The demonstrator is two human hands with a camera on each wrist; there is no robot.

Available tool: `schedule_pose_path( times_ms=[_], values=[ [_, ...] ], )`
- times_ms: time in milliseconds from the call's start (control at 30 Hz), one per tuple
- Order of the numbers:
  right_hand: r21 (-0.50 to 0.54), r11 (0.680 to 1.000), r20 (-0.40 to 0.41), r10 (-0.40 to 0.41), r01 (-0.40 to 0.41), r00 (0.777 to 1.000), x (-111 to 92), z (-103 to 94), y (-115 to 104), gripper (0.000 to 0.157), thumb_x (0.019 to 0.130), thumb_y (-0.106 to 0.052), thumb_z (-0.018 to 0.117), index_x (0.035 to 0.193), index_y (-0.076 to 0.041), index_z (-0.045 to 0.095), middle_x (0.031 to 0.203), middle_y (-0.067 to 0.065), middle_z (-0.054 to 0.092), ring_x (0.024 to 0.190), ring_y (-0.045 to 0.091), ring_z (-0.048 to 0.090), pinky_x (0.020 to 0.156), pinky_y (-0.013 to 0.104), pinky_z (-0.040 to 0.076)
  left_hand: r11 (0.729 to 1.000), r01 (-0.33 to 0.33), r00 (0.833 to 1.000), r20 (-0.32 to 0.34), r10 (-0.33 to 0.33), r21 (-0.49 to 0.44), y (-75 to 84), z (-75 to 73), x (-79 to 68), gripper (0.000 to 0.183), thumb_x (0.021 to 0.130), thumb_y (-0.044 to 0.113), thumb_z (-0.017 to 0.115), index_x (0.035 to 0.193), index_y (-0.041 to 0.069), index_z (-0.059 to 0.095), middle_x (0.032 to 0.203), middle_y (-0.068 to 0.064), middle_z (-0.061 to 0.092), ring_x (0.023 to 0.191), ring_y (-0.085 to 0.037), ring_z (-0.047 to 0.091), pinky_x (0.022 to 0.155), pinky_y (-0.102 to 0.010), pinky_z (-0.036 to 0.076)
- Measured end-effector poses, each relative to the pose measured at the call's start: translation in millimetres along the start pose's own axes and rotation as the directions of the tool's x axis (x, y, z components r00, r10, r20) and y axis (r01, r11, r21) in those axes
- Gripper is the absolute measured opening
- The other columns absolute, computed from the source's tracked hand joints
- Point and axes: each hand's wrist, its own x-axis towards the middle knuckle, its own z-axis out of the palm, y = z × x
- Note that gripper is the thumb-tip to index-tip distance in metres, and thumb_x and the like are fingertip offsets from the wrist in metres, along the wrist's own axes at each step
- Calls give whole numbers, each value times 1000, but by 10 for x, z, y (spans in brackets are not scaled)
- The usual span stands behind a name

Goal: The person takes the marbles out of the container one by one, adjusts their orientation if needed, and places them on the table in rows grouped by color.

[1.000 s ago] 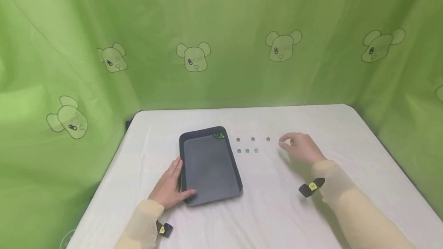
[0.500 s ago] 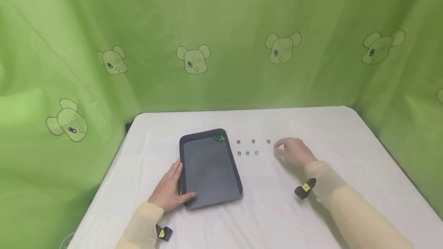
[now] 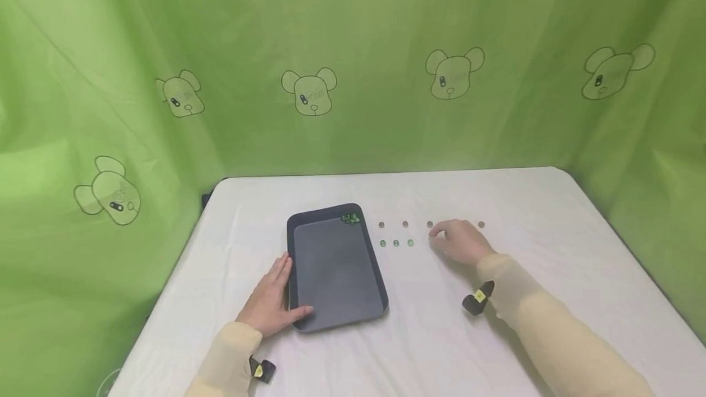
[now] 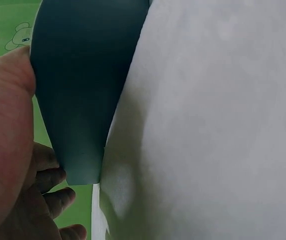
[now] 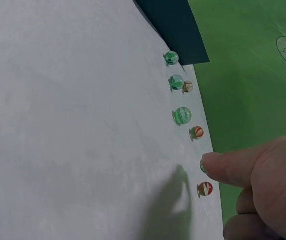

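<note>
While the right hand point(image 3: 462, 241) pinches a green marble point(image 5: 202, 165) near a row of three green marbles point(image 3: 396, 243) on the desk point(image 3: 430, 336), the left hand's point(image 3: 268, 300) grip is spread on the tray's point(image 3: 336, 274) left edge and near left corner. Red marbles point(image 3: 405, 224) line up closer to the desk's far edge, and a green bunch point(image 3: 350, 219) sits in the tray's far right corner.

Green curtain point(image 3: 353, 11), one, hung in soft folds behind and to both sides of the table, printed with round-eared cartoon animal heads point(image 3: 313, 105) in dark outline. White cloth point(image 3: 436, 354), one, lightly creased, spread over the table, far corners rounded. Dark object point(image 3: 206, 200), small, unidentified, at the far left corner; pale thin loop point(image 3: 100, 385), lower left, partly out of view.
</note>
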Motion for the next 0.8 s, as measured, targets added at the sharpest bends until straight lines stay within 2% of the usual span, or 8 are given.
schedule_pose_path(
  times_ms=[167, 267, 400, 800],
  values=[
    [5, 1000, 9, 8, -8, 1000, 47, 46, -18, 25, 89, -21, 63, 109, -8, 71, 110, 16, 69, 94, 31, 61, 91, 52, 47, 1000, -1, 1000, 9, 1, 0, -8, 6, 2, 115, 72, 62, 74, 152, -1, 19, 159, -13, 15, 145, -31, 18, 116, -44, 20],
    [4, 1000, 18, 11, -11, 1000, 64, 71, -25, 26, 89, -22, 64, 110, -8, 71, 118, 17, 66, 105, 35, 61, 96, 55, 44, 1000, 0, 1000, 10, 0, -6, -5, 4, 3, 115, 72, 62, 74, 152, 0, 19, 160, -12, 15, 145, -31, 18, 116, -44, 20],
    [-3, 1000, 22, 11, -11, 1000, 72, 99, -34, 25, 89, -22, 64, 109, -8, 71, 127, 18, 61, 119, 42, 53, 103, 57, 38, 1000, 5, 1000, 10, -5, -16, 4, -7, 1, 115, 72, 62, 75, 152, 0, 20, 159, -12, 15, 145, -30, 17, 116, -44, 20],
    [-16, 1000, 59, 22, -21, 998, 91, 151, -46, 24, 90, -22, 63, 109, -9, 72, 127, 21, 60, 117, 45, 53, 99, 60, 40, 1000, 8, 1000, 11, -8, -1, 19, -30, -4, 115, 72, 62, 75, 152, 0, 19, 159, -13, 16, 145, -29, 16, 116, -43, 20]
  ],
)
